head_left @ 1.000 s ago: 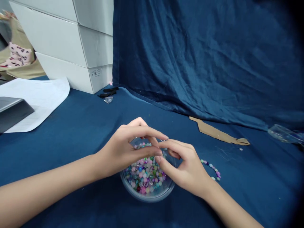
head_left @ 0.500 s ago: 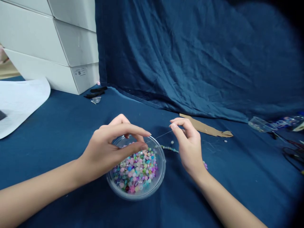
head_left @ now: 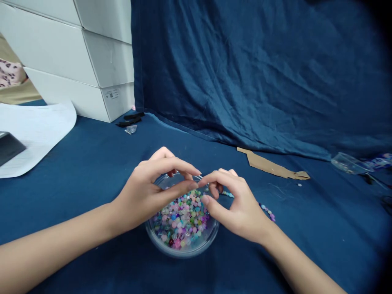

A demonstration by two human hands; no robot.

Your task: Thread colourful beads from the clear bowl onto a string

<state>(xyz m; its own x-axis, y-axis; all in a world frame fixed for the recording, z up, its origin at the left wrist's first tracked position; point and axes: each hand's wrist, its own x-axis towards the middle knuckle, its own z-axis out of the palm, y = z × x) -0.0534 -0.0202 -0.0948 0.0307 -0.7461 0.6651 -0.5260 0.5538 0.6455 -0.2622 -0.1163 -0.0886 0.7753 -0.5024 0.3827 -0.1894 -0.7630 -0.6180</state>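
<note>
A clear round bowl (head_left: 183, 253) stands in front of me, with many small multicoloured beads (head_left: 180, 222) in it. Above its left side is my left hand (head_left: 150, 192), thumb and fingers bent towards each other; what it holds at the fingertips is too small to make out. My right hand (head_left: 232, 200) reaches in over the bowl's right side. Its index fingertip meets the left fingertips, while its thumb is apart from the index finger. A string of beads (head_left: 268, 212) lies on the cloth, partly hidden behind my right hand.
White boxes (head_left: 61, 53) are stacked at the back left, beside white paper (head_left: 45, 130) with a dark object (head_left: 10, 147). Black pieces (head_left: 131, 119) lie near them. A brown cardboard strip (head_left: 272, 165) and a clear plastic container (head_left: 350, 163) lie at the back right, before a blue curtain.
My right hand has moved left to my left hand, and its thumb and index finger have parted. The thread seen between the hands no longer shows. The view has shifted slightly left.
</note>
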